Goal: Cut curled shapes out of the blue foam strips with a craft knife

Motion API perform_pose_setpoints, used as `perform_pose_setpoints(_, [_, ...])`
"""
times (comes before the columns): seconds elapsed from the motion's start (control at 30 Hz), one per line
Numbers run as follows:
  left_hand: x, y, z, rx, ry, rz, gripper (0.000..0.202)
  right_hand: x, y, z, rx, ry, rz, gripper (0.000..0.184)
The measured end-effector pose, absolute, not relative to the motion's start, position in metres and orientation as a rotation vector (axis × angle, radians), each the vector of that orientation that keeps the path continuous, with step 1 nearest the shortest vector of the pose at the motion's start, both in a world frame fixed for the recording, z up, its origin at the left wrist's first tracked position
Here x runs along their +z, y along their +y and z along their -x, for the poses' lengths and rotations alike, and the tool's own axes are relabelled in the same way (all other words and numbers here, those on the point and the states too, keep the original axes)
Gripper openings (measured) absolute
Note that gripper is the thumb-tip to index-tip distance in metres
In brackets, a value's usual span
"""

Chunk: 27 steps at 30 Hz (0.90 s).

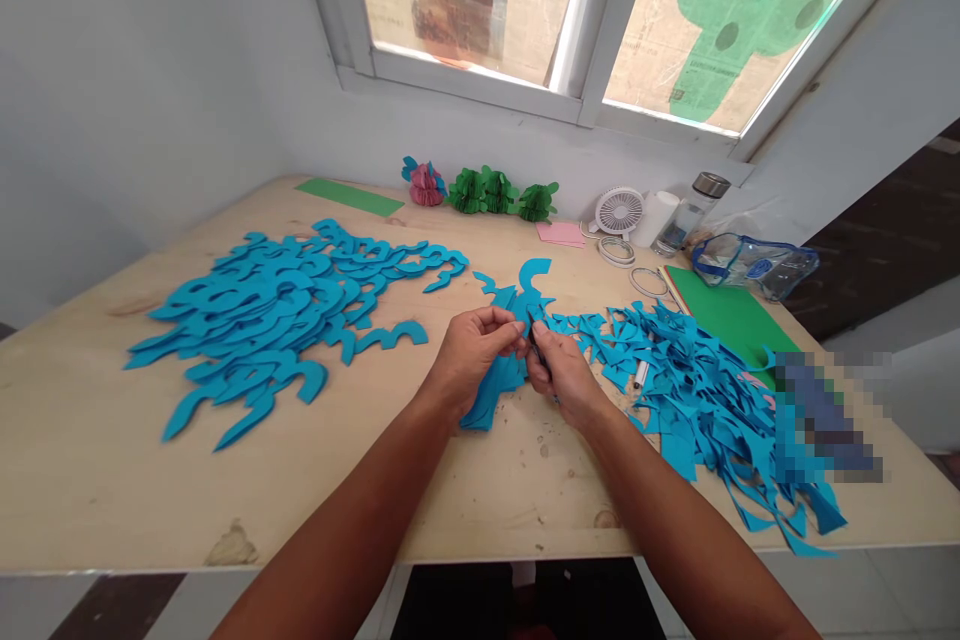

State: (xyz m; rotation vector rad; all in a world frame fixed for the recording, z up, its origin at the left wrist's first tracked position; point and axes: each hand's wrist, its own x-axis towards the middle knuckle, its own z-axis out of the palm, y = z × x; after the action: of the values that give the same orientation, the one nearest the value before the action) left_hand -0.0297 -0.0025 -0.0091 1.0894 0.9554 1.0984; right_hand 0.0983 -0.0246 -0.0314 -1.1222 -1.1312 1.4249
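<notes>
One blue paper piece (491, 388) lies at the middle of the wooden table (112, 460), pinched by both the left hand (472, 355) and the right hand (564, 375). Two blue heaps flank it: curved cut shapes (262, 320) on the left, scraps (697, 390) on the right. Three green paper balls (495, 190) stand under the window (592, 10).

A pixelated patch (825, 415) blurs some blue scraps (697, 390); the right hand (562, 375) hides what it grips.
</notes>
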Motion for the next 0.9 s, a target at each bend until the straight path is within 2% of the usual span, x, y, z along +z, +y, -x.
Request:
perform_pose_setpoints(0.3, [-0.0108,-0.0018,0.0296,1.096,0.945,-1.101,0.018,-0.0323,-0.0235,-0.0986,1.400,-1.157,1.149,0.053])
perform_pose_setpoints(0.7, [-0.0113,-0.0015,0.0294,1.086,0.923,-1.086,0.014,-0.0288,-0.0248,-0.0975,1.354,-1.154,1.154,0.047])
perform_pose_setpoints(0.9, [-0.0167,0.0025,0.0307,1.202,0.903,-1.070,0.015,-0.0280,-0.0255,-0.0970,1.337,-1.195,1.175,0.048])
